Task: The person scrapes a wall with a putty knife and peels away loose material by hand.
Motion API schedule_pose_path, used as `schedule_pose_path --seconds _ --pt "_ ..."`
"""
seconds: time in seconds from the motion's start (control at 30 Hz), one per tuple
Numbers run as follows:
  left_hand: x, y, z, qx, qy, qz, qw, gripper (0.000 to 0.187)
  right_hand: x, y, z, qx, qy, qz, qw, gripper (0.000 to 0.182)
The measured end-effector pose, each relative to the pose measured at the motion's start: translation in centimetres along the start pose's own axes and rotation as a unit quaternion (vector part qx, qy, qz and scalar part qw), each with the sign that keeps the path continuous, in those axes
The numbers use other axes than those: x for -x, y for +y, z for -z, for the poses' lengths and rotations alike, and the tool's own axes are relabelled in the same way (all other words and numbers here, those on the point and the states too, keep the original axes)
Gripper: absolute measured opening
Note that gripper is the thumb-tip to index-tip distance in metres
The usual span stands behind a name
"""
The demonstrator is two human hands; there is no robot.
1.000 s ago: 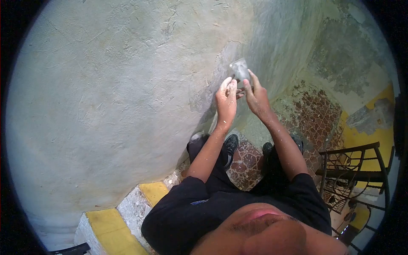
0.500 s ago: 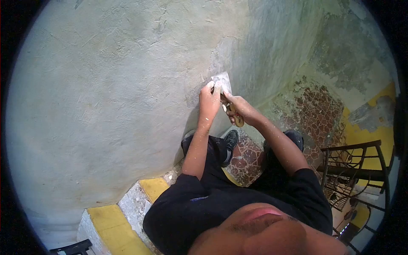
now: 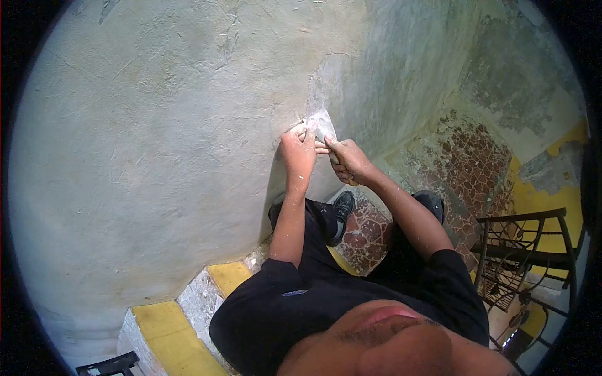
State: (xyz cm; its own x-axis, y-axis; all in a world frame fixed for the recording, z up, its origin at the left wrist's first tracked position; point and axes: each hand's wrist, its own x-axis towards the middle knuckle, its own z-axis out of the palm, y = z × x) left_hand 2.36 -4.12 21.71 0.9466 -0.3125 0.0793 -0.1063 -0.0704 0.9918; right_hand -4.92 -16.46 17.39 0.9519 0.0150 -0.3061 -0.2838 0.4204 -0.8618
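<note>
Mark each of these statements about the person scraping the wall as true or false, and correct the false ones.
1. Both hands are on the scraper. True: the left hand presses on the blade of the scraper and the right hand grips its handle.
2. The blade is held away from the wall. False: it lies against the wall.
3. The person wears black shoes. True: a black shoe shows below the hands.
4. The step edges are painted red. False: the step is yellow.
5. A metal railing stands at the right. True: the railing is dark metal.
</note>
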Motion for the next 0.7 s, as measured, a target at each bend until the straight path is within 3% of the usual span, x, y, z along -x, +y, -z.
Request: schedule_pose_path --seconds 0.1,0.27,0.43,0.6,0.7 --pt "-0.1 -0.3 -0.3 -0.034 0.023 -0.033 0.999 0.030 -0.8 0.7 -0.3 -0.059 -0.008 0.022 0.998 0.054" --pt "-0.5 -0.8 -0.3 -0.067 0.043 -0.043 0.996 0.024 -1.3 1.1 -0.7 -0.038 0.019 0.023 0.999 0.058" --pt "-1.0 -1.8 -0.5 -0.136 0.097 -0.114 0.979 0.025 -1.7 1.5 -0.9 -0.051 0.024 0.031 0.998 0.058" --pt "-0.8 -1.5 -1.2 -0.082 0.114 -0.114 0.984 0.026 -3.5 2.1 -0.7 -0.033 0.042 0.057 0.997 0.058" --pt "-1.7 0.5 -1.5 -0.075 0.142 -0.147 0.976 0.028 -1.9 -1.8 -1.5 -0.025 0.022 0.109 0.994 0.059"
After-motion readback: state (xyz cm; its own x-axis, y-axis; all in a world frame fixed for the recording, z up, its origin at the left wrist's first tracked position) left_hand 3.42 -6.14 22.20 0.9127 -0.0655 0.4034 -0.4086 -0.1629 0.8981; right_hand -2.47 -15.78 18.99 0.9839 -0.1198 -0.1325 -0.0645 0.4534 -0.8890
